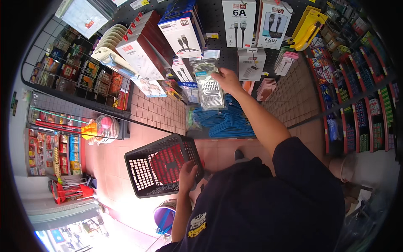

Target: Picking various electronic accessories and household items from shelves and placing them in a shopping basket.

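My right hand (227,81) is stretched out to the display rack and holds a clear plastic pack with a metal grater (210,89) by its right edge. The pack hangs in front of the black pegboard, among boxed charging cables. Whether it still touches a hook is hidden. Lower left, my left hand (188,176) grips the near rim of a black plastic shopping basket (138,162), thumb and fingers around the edge. A red shape (167,165) shows at the basket's lattice bottom; I cannot tell if it lies inside or below.
Boxed cables (239,23) and white boxes (141,60) hang above. Blue clothes hangers (225,121) lie on the low shelf under the grater. Wire mesh panels (160,111) flank the rack. A purple bucket (163,217) stands behind the basket. Stocked shelves (362,110) line the right.
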### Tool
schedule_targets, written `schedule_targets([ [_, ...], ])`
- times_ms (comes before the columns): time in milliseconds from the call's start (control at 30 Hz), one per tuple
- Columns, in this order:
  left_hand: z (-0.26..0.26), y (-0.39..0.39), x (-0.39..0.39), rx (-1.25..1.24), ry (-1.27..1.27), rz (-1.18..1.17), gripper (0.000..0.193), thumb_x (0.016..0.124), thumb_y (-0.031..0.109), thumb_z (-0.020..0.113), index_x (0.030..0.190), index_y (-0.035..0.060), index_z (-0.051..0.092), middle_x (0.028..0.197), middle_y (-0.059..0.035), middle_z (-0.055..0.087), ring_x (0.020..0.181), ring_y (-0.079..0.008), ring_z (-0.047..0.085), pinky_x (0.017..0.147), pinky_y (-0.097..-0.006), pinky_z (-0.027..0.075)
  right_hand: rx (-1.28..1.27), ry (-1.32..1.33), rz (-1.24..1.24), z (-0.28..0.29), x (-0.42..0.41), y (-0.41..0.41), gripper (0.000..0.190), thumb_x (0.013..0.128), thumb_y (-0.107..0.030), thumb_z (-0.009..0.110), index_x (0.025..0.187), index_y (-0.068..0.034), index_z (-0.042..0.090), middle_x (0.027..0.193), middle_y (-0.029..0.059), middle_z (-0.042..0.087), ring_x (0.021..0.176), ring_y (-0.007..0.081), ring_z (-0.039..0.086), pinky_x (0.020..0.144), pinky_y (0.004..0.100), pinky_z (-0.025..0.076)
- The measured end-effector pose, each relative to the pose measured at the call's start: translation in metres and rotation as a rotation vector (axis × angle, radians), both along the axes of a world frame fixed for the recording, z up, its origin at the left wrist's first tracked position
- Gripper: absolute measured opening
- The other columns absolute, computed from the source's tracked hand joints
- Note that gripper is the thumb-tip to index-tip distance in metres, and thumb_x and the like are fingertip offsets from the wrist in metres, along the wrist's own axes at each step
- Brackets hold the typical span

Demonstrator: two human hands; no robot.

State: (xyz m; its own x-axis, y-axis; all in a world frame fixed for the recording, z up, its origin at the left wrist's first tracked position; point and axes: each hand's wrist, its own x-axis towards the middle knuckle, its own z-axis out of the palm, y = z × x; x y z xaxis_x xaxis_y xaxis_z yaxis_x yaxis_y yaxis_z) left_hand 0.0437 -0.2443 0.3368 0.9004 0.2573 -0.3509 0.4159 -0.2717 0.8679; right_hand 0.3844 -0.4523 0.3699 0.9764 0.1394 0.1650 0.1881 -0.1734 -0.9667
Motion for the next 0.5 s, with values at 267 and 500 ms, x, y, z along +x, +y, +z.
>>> schedule_targets([
  [267,-0.007,0.009,-0.009,0.009,-0.035,0.005,0.035,0.081,0.013,0.06,0.109,-0.0061,0.052,0.101,-0.0161,0.061,0.095,-0.0211,0.058,0.082,-0.0307,0.045,-0.184,0.035,-0.163,-0.008,0.046,0.0,0.03,0.08,-0.033,0.06,0.088,-0.004,0.059,0.082,0.0165,0.062,0.08,0.0335,0.059,0.069,0.0402,0.044],
  [500,-0.011,0.017,-0.018,0.01,0.036,0.071,0.035,0.082,0.013,0.06,0.11,-0.0057,0.052,0.099,-0.0149,0.061,0.086,-0.0189,0.06,0.073,-0.0285,0.048,-0.348,0.132,-0.207,-0.01,0.062,0.0,0.044,0.079,-0.034,0.06,0.109,-0.001,0.055,0.103,0.0192,0.06,0.099,0.035,0.055,0.081,0.0404,0.045],
])
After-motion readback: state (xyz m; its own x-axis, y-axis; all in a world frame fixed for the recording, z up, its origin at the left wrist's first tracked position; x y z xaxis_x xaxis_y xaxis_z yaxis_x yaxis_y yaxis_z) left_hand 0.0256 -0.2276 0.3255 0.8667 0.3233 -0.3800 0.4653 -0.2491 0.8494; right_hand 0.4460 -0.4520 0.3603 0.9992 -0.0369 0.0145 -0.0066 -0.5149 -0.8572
